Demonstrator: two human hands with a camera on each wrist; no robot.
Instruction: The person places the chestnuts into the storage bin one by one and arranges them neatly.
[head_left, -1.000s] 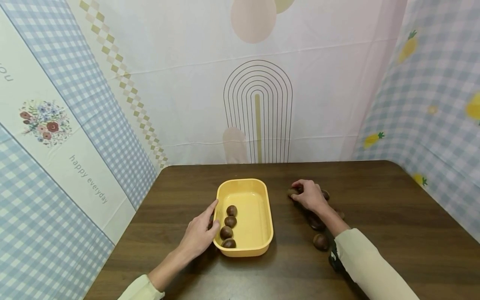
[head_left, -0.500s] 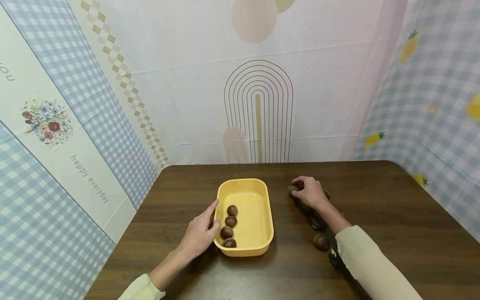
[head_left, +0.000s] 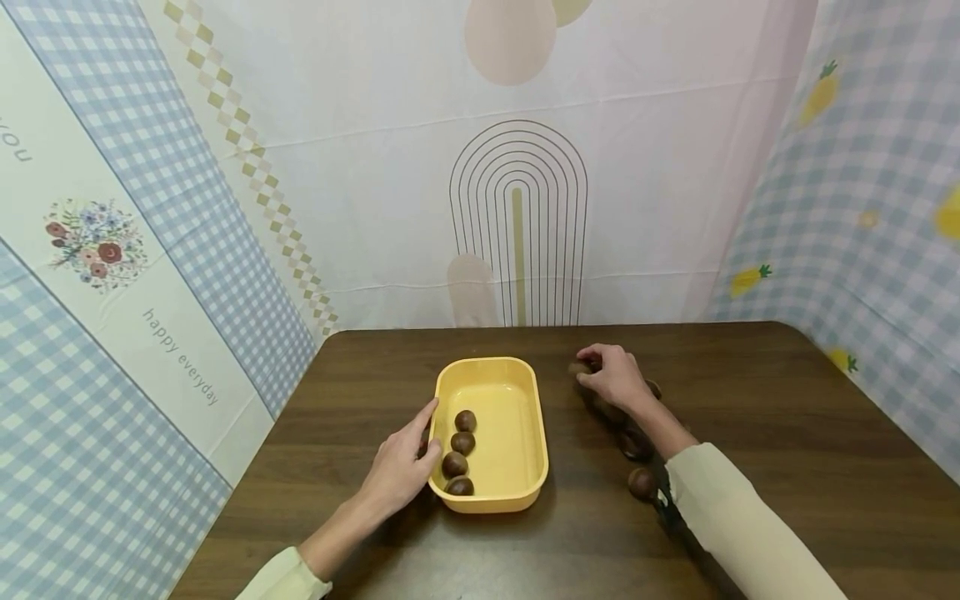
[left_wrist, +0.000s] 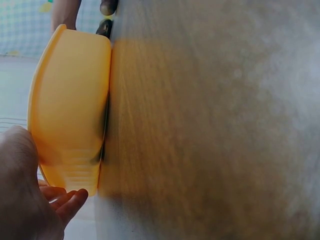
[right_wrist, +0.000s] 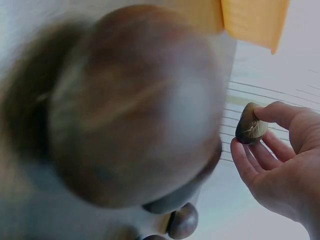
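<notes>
Along the left wall of a yellow tray (head_left: 543,450), my left hand (head_left: 397,462) grips the rim, thumb over the edge and fingers outside. Several brown chestnuts (head_left: 454,464) lie in a line down the tray's left side. To the right of the tray, my right hand (head_left: 615,379) pinches one chestnut (right_wrist: 251,125) between thumb and fingertips; in the right wrist view its pale base shows and it is held up off the table. Below that hand and forearm sit more chestnuts (head_left: 641,483), partly hidden by the arm.
All this is on a dark wooden table (head_left: 360,375). A pale printed cloth (head_left: 375,208) hangs behind it, with checked cloths on both sides. Close to the right wrist camera, a large blurred chestnut (right_wrist: 140,105) fills much of the view.
My right hand has risen slightly from the group and shifted a little toward the back left, carrying the pinched chestnut. My left hand and the tray hold still.
</notes>
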